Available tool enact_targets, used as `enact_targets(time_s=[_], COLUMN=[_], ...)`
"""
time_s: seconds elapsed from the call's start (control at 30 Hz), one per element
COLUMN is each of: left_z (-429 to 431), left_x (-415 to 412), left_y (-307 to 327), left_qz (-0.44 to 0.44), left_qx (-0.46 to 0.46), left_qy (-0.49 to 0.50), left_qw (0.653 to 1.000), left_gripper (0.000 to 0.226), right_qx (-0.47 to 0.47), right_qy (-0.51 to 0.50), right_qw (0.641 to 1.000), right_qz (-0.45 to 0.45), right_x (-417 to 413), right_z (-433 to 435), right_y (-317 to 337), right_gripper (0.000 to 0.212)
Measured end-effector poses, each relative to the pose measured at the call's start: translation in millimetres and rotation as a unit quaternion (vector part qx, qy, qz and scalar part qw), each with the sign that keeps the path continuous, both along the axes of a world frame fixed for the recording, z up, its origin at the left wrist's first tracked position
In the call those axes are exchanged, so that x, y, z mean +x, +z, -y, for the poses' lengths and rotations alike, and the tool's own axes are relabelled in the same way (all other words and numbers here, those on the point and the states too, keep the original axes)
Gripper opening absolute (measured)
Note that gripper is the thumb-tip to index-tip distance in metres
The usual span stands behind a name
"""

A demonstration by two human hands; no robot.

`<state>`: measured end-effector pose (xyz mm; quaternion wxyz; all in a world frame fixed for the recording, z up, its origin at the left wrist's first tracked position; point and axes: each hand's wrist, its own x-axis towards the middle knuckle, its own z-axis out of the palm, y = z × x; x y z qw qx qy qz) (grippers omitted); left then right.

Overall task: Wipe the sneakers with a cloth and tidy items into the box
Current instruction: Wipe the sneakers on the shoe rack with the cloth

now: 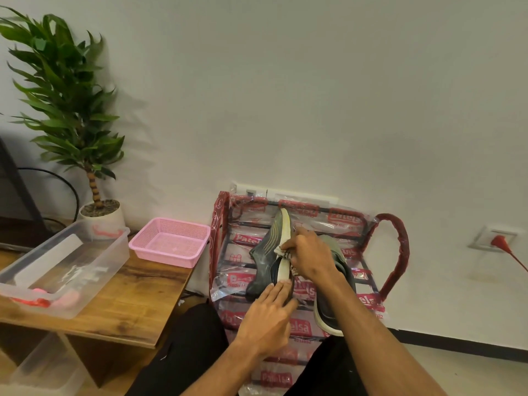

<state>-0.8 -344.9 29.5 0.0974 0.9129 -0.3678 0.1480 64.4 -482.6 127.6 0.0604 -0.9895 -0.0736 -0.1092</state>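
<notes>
I am gripping the bunched cloth (pixel 283 250) in my right hand (pixel 307 254), fingers curled tight round it, and pressing it against the pale sole edge of the dark sneaker (pixel 264 250), which is lying on its side on the wrapped rack (pixel 395 247). My left hand (pixel 268 312) is lying flat, fingers straight, pinning the heel end. To do this well, I am thinking short firm strokes along the sole, with the left hand bracing so the shoe is not sliding on the slick plastic. The second sneaker (pixel 331 247) is sitting just beside, partly under my right forearm, crowding the stroke. To my left, the clear box (pixel 108 261) and pink basket (pixel 163 257) are waiting on the wooden surface (pixel 137 295).
</notes>
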Motion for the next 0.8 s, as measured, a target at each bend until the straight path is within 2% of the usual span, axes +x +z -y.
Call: enact_targets(time_s=[0.13,0.2,0.37,0.53,0.63,0.8], left_z=[-4.8,-9.7,-23.8,-27.2,-23.4,-23.6], left_x=[6.6,9.4,15.2,24.0,29.8,32.6], left_y=[-1.0,0.5,0.0,-9.5,-15.9,-9.8], left_qz=[-0.021,-0.016,-0.085,-0.13,-0.158,-0.109], left_qx=[-0.058,-0.088,-0.118,-0.097,-0.118,-0.141], left_qy=[0.037,0.077,0.169,0.151,0.139,0.139], left_qw=[0.997,0.993,0.975,0.975,0.97,0.974], left_gripper=[0.053,0.05,0.06,0.079,0.084,0.076], right_qx=[0.11,0.124,0.112,0.107,0.116,0.151], right_qy=[-0.016,-0.015,-0.012,-0.038,-0.049,-0.044], right_qw=[0.994,0.992,0.993,0.993,0.991,0.986], right_qz=[0.004,0.0,-0.036,-0.04,-0.044,-0.058], right_x=[-1.3,-2.0,-4.2,-6.5,-9.0,-12.5], right_z=[-0.7,-6.1,-18.3,-18.4,-12.9,-8.0], right_y=[5.6,7.6,1.8,-8.6,-11.1,-11.8], right_gripper=[0.026,0.025,0.027,0.023,0.023,0.027])
